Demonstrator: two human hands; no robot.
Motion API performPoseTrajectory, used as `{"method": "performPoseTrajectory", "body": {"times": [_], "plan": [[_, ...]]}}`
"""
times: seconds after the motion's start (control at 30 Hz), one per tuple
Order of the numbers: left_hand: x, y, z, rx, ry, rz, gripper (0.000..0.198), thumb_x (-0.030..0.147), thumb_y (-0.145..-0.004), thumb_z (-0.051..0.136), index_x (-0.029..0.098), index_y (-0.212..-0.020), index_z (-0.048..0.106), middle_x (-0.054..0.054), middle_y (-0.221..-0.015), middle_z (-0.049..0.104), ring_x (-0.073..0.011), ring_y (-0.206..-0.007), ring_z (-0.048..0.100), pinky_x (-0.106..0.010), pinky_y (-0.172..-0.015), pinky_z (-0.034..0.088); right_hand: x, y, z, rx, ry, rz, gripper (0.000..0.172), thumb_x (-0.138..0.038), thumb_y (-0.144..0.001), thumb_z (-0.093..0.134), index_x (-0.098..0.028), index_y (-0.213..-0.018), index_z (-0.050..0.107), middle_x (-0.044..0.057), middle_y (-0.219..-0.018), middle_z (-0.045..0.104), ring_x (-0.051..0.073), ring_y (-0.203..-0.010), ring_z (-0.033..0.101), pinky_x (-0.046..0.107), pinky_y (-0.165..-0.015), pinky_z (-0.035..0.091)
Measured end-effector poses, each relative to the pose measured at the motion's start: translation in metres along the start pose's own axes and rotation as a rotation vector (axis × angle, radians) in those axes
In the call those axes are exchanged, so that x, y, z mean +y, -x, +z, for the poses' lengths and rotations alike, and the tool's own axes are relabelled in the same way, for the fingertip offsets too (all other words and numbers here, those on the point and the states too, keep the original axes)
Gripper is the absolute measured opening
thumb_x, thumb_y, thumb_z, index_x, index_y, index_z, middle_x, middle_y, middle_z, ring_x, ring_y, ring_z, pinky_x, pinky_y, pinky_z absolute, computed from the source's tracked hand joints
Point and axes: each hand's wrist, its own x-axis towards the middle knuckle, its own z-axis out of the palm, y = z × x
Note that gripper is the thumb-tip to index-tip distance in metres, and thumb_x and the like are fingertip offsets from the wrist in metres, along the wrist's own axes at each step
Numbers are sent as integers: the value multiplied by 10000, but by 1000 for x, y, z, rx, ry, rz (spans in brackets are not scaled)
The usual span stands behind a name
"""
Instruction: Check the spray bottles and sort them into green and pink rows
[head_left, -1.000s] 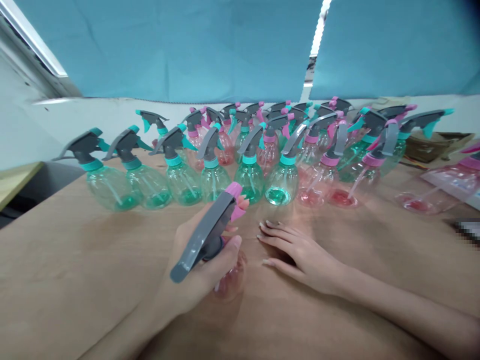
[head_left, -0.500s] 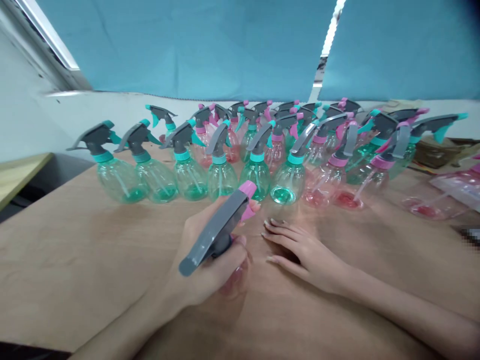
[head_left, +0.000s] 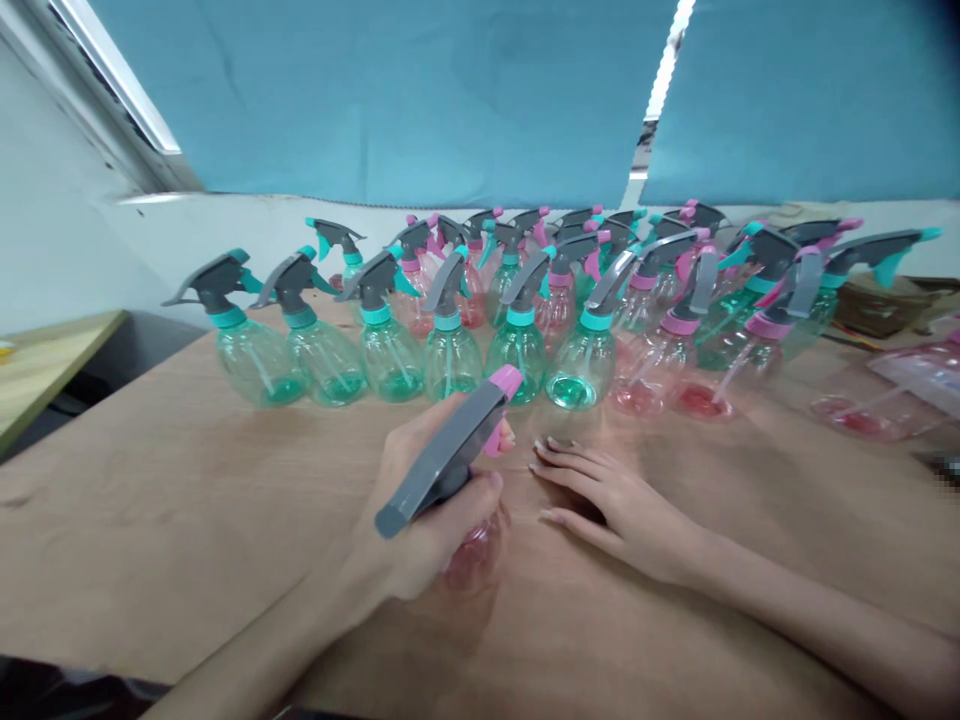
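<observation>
Grips a bottle [head_left: 454,445] with the left hand [head_left: 411,562], curled closed round the neck below the grey head, thumb on the near side, a fingertip showing by the pink trigger. Covers the neck and most of the body that way, leaving only the lower right of the reddish body in sight; cannot tell whether any finger presses the trigger, nor make out all of the base, near the front of the bench [head_left: 225,530].

Lays the right hand [head_left: 613,500] palm down on the bench, just right of the bottle and apart from it, with fingers loosely spread and pointing toward it; cannot see the palm.

Looks beyond both hands to a front row of six green bottles [head_left: 454,362], then two pink bottles [head_left: 661,365] on the right. Cannot count the sprayers [head_left: 510,238] crowded behind, partly covered by that row. Shows only part of a reddish bottle at the right, cut off by the edge of view, and below it a dark thing [head_left: 946,466], too pixelated to name. Meets a blue cloth [head_left: 465,100] at the back.
</observation>
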Motion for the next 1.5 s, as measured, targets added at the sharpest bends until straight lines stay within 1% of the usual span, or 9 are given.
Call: {"method": "performPoseTrajectory", "body": {"times": [0.13, 0.2, 0.33, 0.47, 0.6, 0.73, 0.93, 1.23, 1.5], "plan": [[2, 0, 3, 50, -7, -54, 268, 192, -747, 521, 250, -994, 608, 65, -639, 489, -128, -511, 411, -257, -510, 410, 0, 0, 1, 17, -21, -8, 476, -456, -961, 537, -230, -1380, 548, 98, -1467, 521, 279, -1384, 436, 526, -1137, 373], [2, 0, 4, 71, -29, -46, 291, 169, -755, 527, 244, -1025, 607, 43, -750, 580, -130, -581, 485, -263, -610, 493, 0, 0, 1, 17, -19, -8, 478, -456, -960, 539, -225, -1379, 549, 100, -1466, 521, 280, -1383, 437, 525, -1138, 371], [1, 0, 6, 70, -2, -22, 96, 136, -777, 539, 224, -809, 564, 6, -963, 639, -146, -841, 627, -267, -870, 539, 1, 0, 1, -4, 4, -6, 491, -463, -968, 522, -185, -1372, 553, 114, -1464, 521, 276, -1387, 431, 514, -1143, 369], [-1, 0, 7, 81, -16, -36, 69, 157, -787, 540, 224, -790, 554, 5, -918, 614, -143, -763, 614, -263, -750, 550, 1, 0, 1, 7, -7, -13, 487, -464, -965, 528, -198, -1372, 553, 110, -1462, 524, 275, -1384, 436, 519, -1140, 371], [-4, -1, 8, 105, -14, -25, 250, 202, -763, 551, 241, -1002, 613, 12, -862, 620, -154, -675, 595, -278, -650, 533, 1, 0, 1, 17, -14, -14, 485, -462, -963, 533, -210, -1378, 549, 106, -1462, 524, 275, -1383, 437, 521, -1143, 364], [-6, -2, 8, 110, -23, -60, 394, 211, -749, 570, 277, -1133, 628, 2, -918, 664, -177, -708, 628, -304, -685, 550, 0, -1, 1, 10, -15, -6, 485, -468, -963, 528, -211, -1375, 553, 104, -1462, 524, 275, -1383, 438, 521, -1146, 359], [-9, -1, 8, 113, 8, -22, 425, 201, -764, 567, 271, -1179, 629, -7, -917, 653, -168, -704, 620, -300, -678, 544, 1, 0, 1, 25, -20, -7, 483, -465, -960, 535, -231, -1382, 547, 98, -1465, 523, 278, -1382, 438, 522, -1137, 371], [-7, -2, 10, 110, 17, -53, 398, 187, -750, 563, 268, -1133, 637, 1, -920, 662, -180, -739, 643, -305, -702, 552, 0, 0, 1, 9, 6, -13, 485, -465, -969, 519, -197, -1371, 550, 113, -1459, 526, 274, -1381, 441, 522, -1139, 372], [-8, -1, 9, 112, 29, -42, 370, 204, -743, 565, 267, -1105, 607, -1, -918, 655, -190, -763, 648, -318, -736, 564, -2, -1, 2, 44, 0, -8, 477, -443, -959, 538, -226, -1384, 539, 111, -1445, 543, 281, -1363, 464, 527, -1125, 386]]}}
